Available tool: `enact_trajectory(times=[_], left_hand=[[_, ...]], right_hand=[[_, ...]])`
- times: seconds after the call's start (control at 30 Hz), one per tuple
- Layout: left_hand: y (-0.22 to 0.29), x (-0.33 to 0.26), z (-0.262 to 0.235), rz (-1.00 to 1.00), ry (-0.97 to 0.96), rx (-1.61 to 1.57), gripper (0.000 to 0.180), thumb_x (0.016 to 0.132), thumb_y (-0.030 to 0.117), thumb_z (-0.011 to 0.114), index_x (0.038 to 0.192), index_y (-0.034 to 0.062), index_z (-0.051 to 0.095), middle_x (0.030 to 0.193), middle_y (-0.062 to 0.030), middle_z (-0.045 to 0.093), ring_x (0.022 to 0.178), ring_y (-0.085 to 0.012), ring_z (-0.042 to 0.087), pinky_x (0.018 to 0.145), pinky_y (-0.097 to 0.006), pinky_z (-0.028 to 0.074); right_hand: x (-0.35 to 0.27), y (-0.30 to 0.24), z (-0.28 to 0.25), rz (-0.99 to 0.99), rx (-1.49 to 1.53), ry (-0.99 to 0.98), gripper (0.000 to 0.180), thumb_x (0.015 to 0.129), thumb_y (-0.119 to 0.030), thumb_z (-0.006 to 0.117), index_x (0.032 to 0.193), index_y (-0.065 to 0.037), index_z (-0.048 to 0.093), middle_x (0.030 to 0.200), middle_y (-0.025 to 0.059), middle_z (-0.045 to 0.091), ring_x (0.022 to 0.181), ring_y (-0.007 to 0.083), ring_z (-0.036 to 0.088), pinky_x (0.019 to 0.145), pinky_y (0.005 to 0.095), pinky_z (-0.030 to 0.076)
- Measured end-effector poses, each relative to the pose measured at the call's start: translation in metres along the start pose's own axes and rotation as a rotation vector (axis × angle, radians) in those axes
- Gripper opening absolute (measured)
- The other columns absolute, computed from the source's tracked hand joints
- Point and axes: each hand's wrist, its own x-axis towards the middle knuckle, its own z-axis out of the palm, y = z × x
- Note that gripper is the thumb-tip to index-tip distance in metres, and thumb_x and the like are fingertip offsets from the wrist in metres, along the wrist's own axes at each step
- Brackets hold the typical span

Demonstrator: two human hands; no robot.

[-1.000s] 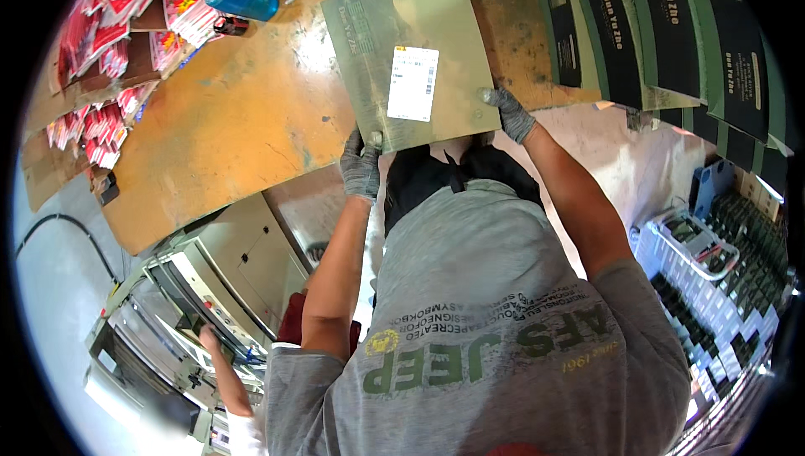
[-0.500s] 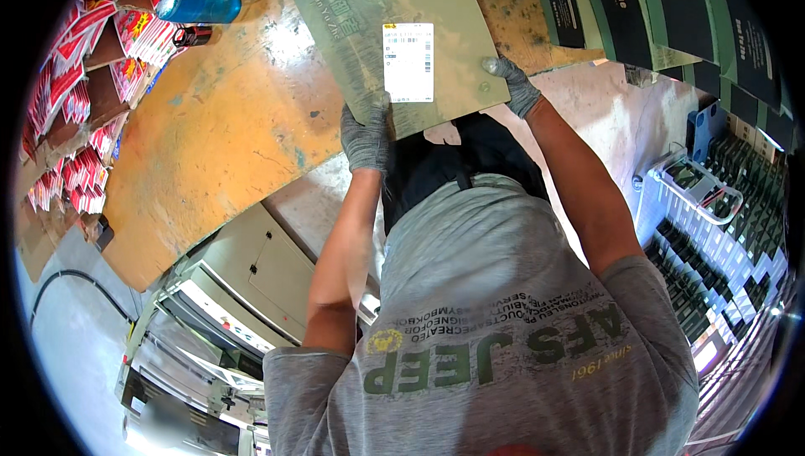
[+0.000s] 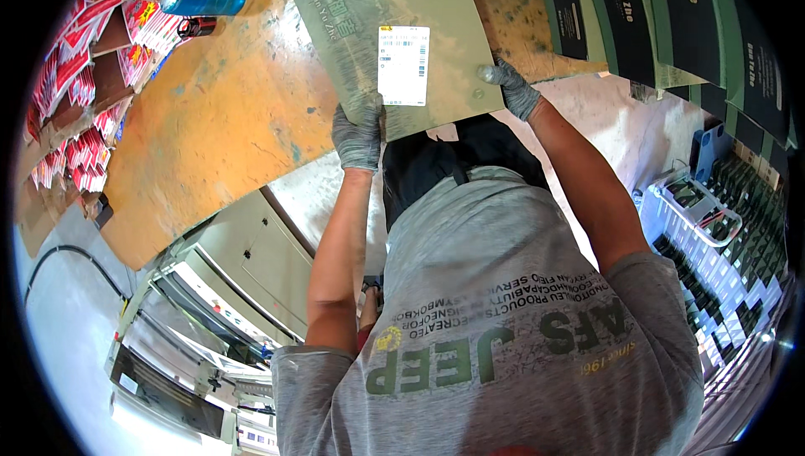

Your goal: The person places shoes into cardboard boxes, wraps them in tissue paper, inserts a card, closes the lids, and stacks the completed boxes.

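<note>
Your left hand [image 3: 359, 135] and right hand [image 3: 515, 91] gripped the green package [image 3: 461, 32] by its near corners, 1 white label [image 3: 403, 67] facing you.

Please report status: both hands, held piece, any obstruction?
Grey gloved left hand, grey gloved right hand gripping flat green rectangular piece. White label facing camera. No obstruction seen.

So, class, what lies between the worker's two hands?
In the head view, a flat green package spans between the left hand and right hand, with a white label on its face.
</note>
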Motion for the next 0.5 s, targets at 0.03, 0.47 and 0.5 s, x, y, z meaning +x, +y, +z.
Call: enact_trajectory(times=[0.03,0.47,0.5], left_hand=[[0.007,-0.002,0.001,-0.001,-0.009,0.006,0.052,0.086,0.033,0.081,0.117,-0.0016,0.06,0.106,-0.0083,0.07,0.091,-0.0142,0.063,0.083,-0.03,0.051],[0.005,-0.004,-0.002,0.01,0.018,0.094,0.043,0.09,0.024,0.076,0.119,-0.0022,0.061,0.107,-0.007,0.069,0.09,-0.0148,0.062,0.081,-0.03,0.052],[0.007,-0.004,-0.003,0.025,0.002,0.148,0.044,0.091,0.025,0.073,0.122,-0.0025,0.06,0.11,-0.0075,0.069,0.092,-0.0151,0.062,0.083,-0.031,0.052]], right_hand=[[0.002,0.003,-0.004,-0.001,-0.001,-0.017,0.087,0.076,-0.039,0.079,0.147,-0.004,0.044,0.135,0.0119,0.056,0.125,0.0232,0.053,0.105,0.0377,0.045],[-0.002,-0.015,0.004,-0.083,-0.098,-0.073,0.092,0.074,-0.038,0.08,0.149,-0.003,0.04,0.139,0.0122,0.053,0.129,0.0234,0.05,0.108,0.0377,0.041],[-0.001,-0.016,0.002,-0.099,-0.117,-0.073,0.091,0.074,-0.038,0.08,0.148,-0.003,0.04,0.139,0.0122,0.053,0.128,0.0233,0.051,0.107,0.0377,0.042]])
